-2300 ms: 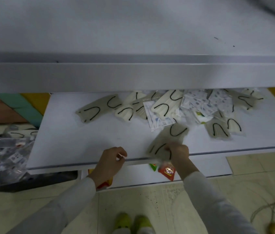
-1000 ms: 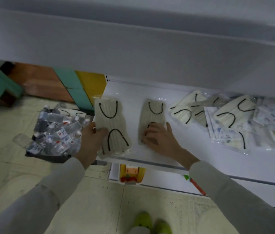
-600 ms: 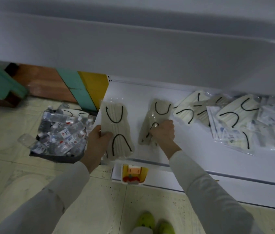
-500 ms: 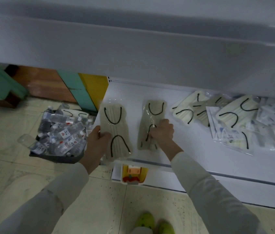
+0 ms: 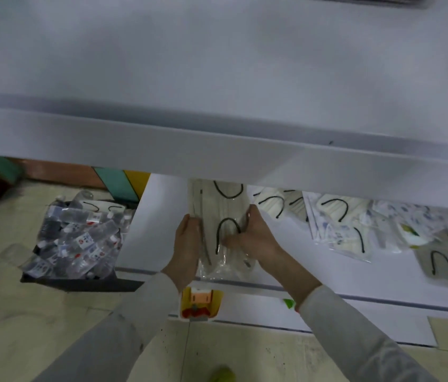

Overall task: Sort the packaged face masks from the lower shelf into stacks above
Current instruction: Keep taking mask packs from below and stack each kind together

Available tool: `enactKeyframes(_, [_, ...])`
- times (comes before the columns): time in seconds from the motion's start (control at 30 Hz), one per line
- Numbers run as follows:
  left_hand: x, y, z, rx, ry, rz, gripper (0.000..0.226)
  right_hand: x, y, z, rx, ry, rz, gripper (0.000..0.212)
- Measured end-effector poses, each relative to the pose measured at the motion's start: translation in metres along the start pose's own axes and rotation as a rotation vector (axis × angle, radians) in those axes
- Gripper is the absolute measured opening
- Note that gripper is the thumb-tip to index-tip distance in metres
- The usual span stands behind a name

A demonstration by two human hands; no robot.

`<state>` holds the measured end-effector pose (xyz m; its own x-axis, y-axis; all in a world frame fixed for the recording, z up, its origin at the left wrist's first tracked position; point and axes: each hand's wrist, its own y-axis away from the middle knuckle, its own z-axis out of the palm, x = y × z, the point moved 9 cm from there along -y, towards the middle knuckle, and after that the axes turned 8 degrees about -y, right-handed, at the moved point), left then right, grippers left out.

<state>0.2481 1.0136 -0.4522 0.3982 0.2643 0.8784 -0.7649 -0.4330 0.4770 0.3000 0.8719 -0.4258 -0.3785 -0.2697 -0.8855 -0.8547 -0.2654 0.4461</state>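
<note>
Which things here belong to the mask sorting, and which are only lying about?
Job: beige mask packets between left hand and right hand; loose mask pile; lower shelf; upper shelf.
Lying about: crate of small bottles; yellow-orange pack under the shelf; coloured panels.
</note>
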Motion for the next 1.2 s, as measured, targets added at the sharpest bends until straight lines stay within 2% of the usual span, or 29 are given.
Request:
enactKeyframes(0.13, [-0.001,0.012,0.026,-0.005,0.189,-0.082,0.027,-0.011,0.017,-0.017,-0.005,-0.056,-0.023,0.063])
enactKeyframes(0.23, [-0.011,0.022,0.033,-0.008,0.216,-0.135,0.029,-0.018,0.034,-0.028,-0.097,-0.368,0.019,0.053])
enactKeyframes(0.3, [-0.018,0.031,0.037,-0.007,0.216,-0.168,0.028,-0.021,0.040,-0.036,-0.145,-0.484,0.039,0.045])
enactKeyframes(0.33, [-0.021,0.035,0.040,-0.016,0.254,-0.187,0.029,-0.021,0.042,-0.042,-0.133,-0.441,0.028,0.046])
enactKeyframes(0.43, [-0.017,0.054,0.054,-0.077,0.399,-0.216,0.036,-0.026,0.050,-0.059,-0.053,0.117,-0.086,0.070])
enactKeyframes(0.47, [-0.014,0.060,0.059,-0.107,0.410,-0.210,0.038,-0.027,0.055,-0.061,-0.041,0.227,-0.133,0.075])
enactKeyframes(0.53, [-0.011,0.071,0.067,-0.153,0.353,-0.174,0.041,-0.031,0.068,-0.061,-0.038,0.370,-0.237,0.084])
enactKeyframes(0.63, [0.000,0.092,0.068,-0.103,0.159,-0.061,0.028,-0.036,0.088,-0.065,0.004,0.685,-0.355,0.111])
enactKeyframes(0.7, [0.006,0.108,0.072,-0.090,0.123,-0.029,0.029,-0.038,0.101,-0.076,0.043,0.701,-0.358,0.122])
enactKeyframes(0.73, [0.009,0.114,0.074,-0.085,0.139,-0.019,0.029,-0.034,0.105,-0.085,0.057,0.580,-0.308,0.124])
enactKeyframes(0.77, [0.014,0.122,0.076,-0.085,0.162,-0.002,0.028,-0.031,0.110,-0.093,0.054,0.397,-0.235,0.120])
enactKeyframes(0.83, [0.023,0.136,0.083,-0.108,0.219,0.032,0.026,-0.023,0.122,-0.104,0.017,0.084,-0.113,0.099])
enactKeyframes(0.9, [0.033,0.151,0.090,-0.143,0.210,0.063,0.027,-0.026,0.131,-0.115,-0.011,0.046,-0.146,0.068])
enactKeyframes(0.97, [0.044,0.165,0.091,-0.175,0.158,0.087,0.028,-0.044,0.149,-0.127,-0.016,0.152,-0.267,0.046])
enactKeyframes(1.03, [0.054,0.172,0.081,-0.197,0.125,0.115,0.044,-0.068,0.171,-0.139,-0.011,0.392,-0.417,0.037])
enactKeyframes(1.13, [0.086,0.185,0.053,-0.195,-0.028,0.239,0.090,-0.098,0.205,-0.146,-0.121,0.667,-0.603,0.039])
enactKeyframes(1.2, [0.115,0.206,0.046,-0.263,-0.256,0.353,0.104,-0.115,0.229,-0.147,-0.198,0.837,-0.686,0.040])
